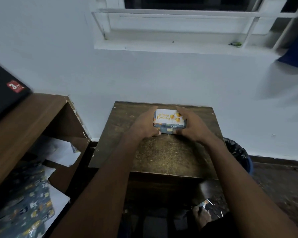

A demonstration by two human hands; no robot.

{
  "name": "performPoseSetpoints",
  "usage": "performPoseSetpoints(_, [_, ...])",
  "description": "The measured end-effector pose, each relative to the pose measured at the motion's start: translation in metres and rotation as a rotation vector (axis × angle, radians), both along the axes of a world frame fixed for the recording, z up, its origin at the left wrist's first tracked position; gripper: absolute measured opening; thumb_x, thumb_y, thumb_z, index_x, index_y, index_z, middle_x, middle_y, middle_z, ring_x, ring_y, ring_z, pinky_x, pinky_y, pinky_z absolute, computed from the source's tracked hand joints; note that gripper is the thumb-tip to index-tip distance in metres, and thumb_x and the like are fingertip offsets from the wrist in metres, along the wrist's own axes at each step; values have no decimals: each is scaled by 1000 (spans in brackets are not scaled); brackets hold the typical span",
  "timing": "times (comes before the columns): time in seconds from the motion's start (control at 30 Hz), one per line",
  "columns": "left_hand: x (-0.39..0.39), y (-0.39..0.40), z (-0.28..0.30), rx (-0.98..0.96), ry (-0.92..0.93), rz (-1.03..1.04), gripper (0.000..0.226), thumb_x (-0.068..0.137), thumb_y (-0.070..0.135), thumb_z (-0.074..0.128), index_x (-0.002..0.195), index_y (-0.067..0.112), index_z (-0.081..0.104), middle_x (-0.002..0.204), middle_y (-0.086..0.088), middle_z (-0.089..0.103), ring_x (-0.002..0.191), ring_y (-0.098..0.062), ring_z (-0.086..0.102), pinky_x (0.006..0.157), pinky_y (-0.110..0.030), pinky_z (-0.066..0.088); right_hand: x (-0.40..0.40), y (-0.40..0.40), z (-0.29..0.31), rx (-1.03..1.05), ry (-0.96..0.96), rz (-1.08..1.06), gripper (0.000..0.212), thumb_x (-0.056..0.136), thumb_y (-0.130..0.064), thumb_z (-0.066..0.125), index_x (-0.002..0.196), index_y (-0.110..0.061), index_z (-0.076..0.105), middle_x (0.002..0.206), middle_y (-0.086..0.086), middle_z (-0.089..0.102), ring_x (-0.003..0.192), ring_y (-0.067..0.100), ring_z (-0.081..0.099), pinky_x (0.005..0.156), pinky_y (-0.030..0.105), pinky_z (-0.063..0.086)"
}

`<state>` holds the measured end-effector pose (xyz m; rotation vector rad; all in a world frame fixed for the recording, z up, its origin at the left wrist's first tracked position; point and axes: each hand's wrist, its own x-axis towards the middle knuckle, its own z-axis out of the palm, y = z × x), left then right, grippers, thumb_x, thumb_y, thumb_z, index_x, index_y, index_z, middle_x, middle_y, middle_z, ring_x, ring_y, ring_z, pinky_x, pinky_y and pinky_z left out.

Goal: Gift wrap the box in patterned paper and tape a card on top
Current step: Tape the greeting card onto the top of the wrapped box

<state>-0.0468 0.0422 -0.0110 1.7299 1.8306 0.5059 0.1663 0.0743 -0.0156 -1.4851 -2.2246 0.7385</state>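
Both arms reach out, left hand (143, 124) and right hand (193, 126) grasping the blue patterned-paper-wrapped box (169, 128) with white birthday card (166, 116) near the brown wooden worktop's (163, 153) far edge.

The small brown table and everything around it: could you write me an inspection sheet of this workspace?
Surface: worn dark brown wooden table, scuffed top.
Job's things: small box wrapped in blue patterned paper, white "Happy Birthday" card with gold balloons lying on top.
Clutter: loose sheets of blue patterned wrapping paper in the brown shelf unit on the left.
Hands: left hand and right hand hold the box's sides.
Cables: nothing seen.
Surroundings: white wall, window sill, bin with black liner, black flat object with red label.
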Motion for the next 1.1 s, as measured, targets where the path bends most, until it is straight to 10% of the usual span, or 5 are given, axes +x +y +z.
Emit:
performPoseSetpoints(0.3, [11, -3, -16, 93, 34, 65, 110, 73, 24, 95, 159, 24, 26, 138, -8, 53, 125, -27, 55, 104, -48, 50, -21, -10, -17, 87, -56, -35, 126, 69, -33, 97, 166, -19, 18, 174, 8, -8, 158, 33, 17, 124, 36, 26])
performPoseSetpoints(0.63, [0, -8, -17, 116, 32, 70, 106, 73, 22, 94, 157, 24, 30, 141, -8, 56, 127, -27, 56, 106, -51, 51, -24, -19, -17, 113, -78, 6, 110, 79, -24, 84, 166, -17, 17, 174, 7, 5, 157, 33, 17, 126, 46, 26])
performPoseSetpoints(0.93, [7, -31, -30, 176, 32, 54, 127, 79, 64, 81, 168, 26, -1, 175, 0, 4, 158, -24, 6, 125, -56, 11, -3, -18, -27, 74, 48, 107, 123, 77, -55, 86, 168, -29, 6, 174, -11, -13, 160, 18, 9, 124, 41, 30])
performPoseSetpoints(1.1, [3, -12, -21, 251, -8, -16, 103, 82, 83, 47, 166, 31, 22, 173, 9, 16, 156, -12, 14, 119, -42, 12, -2, -16, -14, -51, 75, 97, 112, 81, -81, 61, 168, -34, 8, 174, -17, -8, 160, 7, 2, 123, 34, 18])
